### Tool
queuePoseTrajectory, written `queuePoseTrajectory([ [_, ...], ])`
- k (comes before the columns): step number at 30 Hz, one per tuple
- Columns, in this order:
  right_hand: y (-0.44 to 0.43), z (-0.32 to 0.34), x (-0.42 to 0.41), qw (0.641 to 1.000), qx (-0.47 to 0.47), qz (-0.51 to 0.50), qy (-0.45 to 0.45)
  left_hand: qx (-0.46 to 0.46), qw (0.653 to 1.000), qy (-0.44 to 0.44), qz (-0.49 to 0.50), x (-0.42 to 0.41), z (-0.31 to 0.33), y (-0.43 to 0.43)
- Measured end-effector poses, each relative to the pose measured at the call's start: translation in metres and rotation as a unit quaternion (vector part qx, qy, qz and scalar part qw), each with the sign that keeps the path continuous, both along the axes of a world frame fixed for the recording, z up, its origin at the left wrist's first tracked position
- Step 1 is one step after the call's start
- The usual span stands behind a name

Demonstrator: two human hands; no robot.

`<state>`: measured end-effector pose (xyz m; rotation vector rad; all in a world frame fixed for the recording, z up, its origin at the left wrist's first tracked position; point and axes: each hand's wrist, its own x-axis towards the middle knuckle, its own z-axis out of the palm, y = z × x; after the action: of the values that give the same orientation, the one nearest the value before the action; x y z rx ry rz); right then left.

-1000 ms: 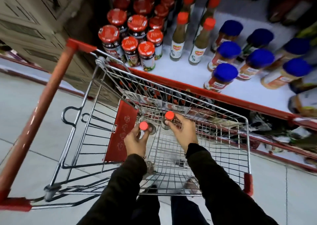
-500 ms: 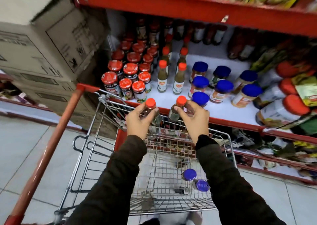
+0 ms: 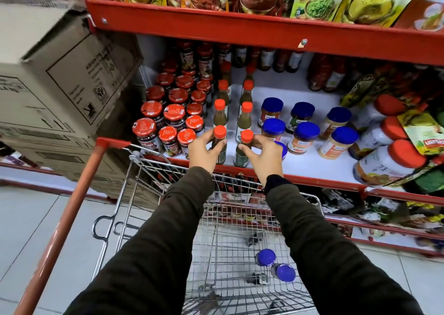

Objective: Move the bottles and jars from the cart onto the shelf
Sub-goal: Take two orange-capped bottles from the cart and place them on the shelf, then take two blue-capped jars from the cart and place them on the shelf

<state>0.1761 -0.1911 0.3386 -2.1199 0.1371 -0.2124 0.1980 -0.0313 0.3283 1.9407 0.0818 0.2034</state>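
My left hand (image 3: pixel 204 150) is closed around a green sauce bottle with an orange cap (image 3: pixel 220 132), standing at the front edge of the white shelf (image 3: pixel 310 163). My right hand (image 3: pixel 262 156) holds a second orange-capped bottle (image 3: pixel 247 136) right beside it. Both bottles stand upright in front of two rows of matching bottles (image 3: pixel 219 109). Down in the wire cart (image 3: pixel 230 242), two blue-lidded jars (image 3: pixel 265 257) lie near the right side, between my sleeves.
Red-lidded jars (image 3: pixel 165 120) crowd the shelf to the left of the bottles; blue-lidded jars (image 3: pixel 305 132) stand to the right. Large red-capped jars (image 3: pixel 386 163) lie at the far right. Cardboard boxes (image 3: pixel 60 79) are stacked at left. The upper shelf's red lip (image 3: pixel 264 31) overhangs.
Both hands have lifted the two orange-capped bottles out of the cart and carried them forward onto the shelf's front edge. The view has tilted upward.
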Motion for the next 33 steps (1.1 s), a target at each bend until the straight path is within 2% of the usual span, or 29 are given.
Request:
queuePoseTrajectory([
  [12, 0.001, -0.007, 0.009, 0.997, -0.063, 0.005, 0.039, 0.042, 0.999, 0.017, 0.022, 0.004, -0.013, 0.001],
  [17, -0.005, -0.016, -0.032, 0.999, 0.027, 0.025, 0.006, 0.041, 0.996, 0.015, 0.073, -0.027, -0.027, -0.008],
  [20, -0.015, -0.033, -0.061, 0.998, -0.031, 0.052, 0.008, 0.088, 0.994, 0.002, 0.066, -0.059, -0.04, -0.018],
  [23, -0.034, -0.061, -0.083, 0.988, -0.109, 0.094, 0.053, 0.142, 0.99, 0.013, 0.021, -0.087, -0.064, -0.027],
  [27, -0.074, -0.103, -0.11, 0.97, -0.16, 0.122, 0.134, 0.187, 0.979, 0.073, -0.025, -0.118, -0.102, -0.047],
  [33, -0.141, -0.174, -0.153, 0.923, -0.189, 0.143, 0.302, 0.221, 0.952, 0.185, -0.106, -0.158, -0.163, -0.076],
])
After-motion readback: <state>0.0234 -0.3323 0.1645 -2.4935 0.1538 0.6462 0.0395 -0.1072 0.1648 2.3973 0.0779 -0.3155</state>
